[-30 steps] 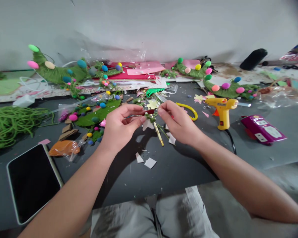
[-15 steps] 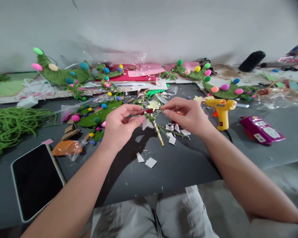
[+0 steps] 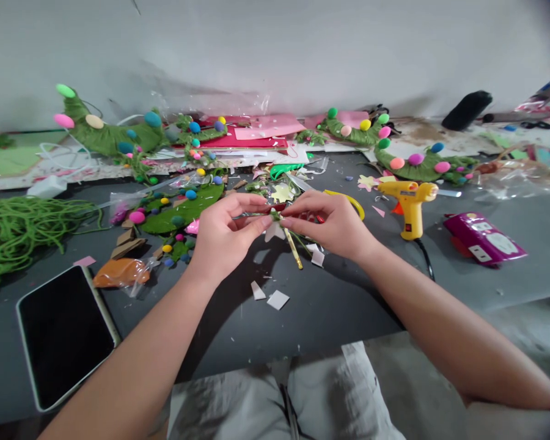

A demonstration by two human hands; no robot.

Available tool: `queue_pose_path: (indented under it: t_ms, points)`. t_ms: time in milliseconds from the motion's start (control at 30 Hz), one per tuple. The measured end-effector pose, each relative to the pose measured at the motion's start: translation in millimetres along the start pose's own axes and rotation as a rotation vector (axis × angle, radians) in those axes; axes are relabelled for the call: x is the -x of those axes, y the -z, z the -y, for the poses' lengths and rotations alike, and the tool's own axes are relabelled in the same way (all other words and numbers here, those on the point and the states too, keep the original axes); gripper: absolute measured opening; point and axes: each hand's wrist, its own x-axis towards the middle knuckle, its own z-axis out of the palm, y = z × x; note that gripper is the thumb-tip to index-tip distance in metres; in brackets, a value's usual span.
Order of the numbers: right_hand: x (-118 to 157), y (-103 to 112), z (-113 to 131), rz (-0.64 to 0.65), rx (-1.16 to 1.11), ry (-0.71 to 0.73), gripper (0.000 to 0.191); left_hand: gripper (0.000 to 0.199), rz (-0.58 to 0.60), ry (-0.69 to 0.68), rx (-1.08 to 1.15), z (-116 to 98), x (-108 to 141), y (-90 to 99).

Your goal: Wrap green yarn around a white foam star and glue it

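Observation:
My left hand (image 3: 229,231) is closed, thumb and fingers pinching a small green yarn piece (image 3: 275,215) above the table. From the other side my right hand (image 3: 332,223) meets it, its thumb and finger pinched on the yarn; the fingertips of both hands almost touch. A dark red strip shows between the fingers, partly hidden. Just below the yarn is a white star (image 3: 275,231), and a gold-patterned pencil (image 3: 294,250) slants down beside it. Behind the fingertips lies a pale yellow paper flower (image 3: 282,194). Yellow handles (image 3: 356,205) stick out behind my right hand.
A yellow glue gun (image 3: 410,205) stands right, near a purple packet (image 3: 483,239). Left are a tablet (image 3: 66,339), an orange packet (image 3: 121,274) and green yarn (image 3: 22,235). Paper scraps (image 3: 278,299) lie in front. Green crescents with coloured pompoms (image 3: 110,139) line the back.
My right hand has moved left and in toward my left hand, closing the gap at the yarn piece. Yellow handles behind it have come into view. My left hand has hardly moved.

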Motion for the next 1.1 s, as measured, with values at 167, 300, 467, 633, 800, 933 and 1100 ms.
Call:
queue_pose_path:
  t_ms: [167, 300, 467, 633, 800, 933, 1100]
  points:
    - [-0.1, -1.3, -1.5, 0.011, -0.019, -0.001, 0.015, 0.025, 0.007, -0.003, -0.010, -1.0, 0.7, -0.6]
    - [-0.3, -2.1, -0.5, 0.007, -0.015, -0.007, 0.014, 0.026, 0.015, 0.008, -0.012, -0.7, 1.4, -0.5]
    - [-1.0, -2.2, 0.8, 0.013, -0.004, 0.000, 0.016, 0.027, 0.011, 0.013, 0.001, 0.4, 0.7, -0.6]
    - [-1.1, -3.1, -1.3, 0.034, -0.038, 0.008, 0.016, 0.027, 0.011, 0.005, 0.038, 2.2, -0.6, -0.5]
    - [-1.0, -2.0, -1.4, 0.033, -0.101, -0.013, 0.016, 0.027, 0.019, 0.010, 0.049, 2.5, 0.2, 0.0]
    - [-1.7, 1.2, -1.8, 0.008, -0.125, -0.029, 0.016, 0.028, 0.023, 0.021, 0.056, 2.1, 0.5, -0.2]
    - [-4.6, 8.7, -4.1, -0.092, -0.188, -0.071, 0.027, 0.030, 0.007, 0.032, 0.031, 2.2, 0.0, 0.0]
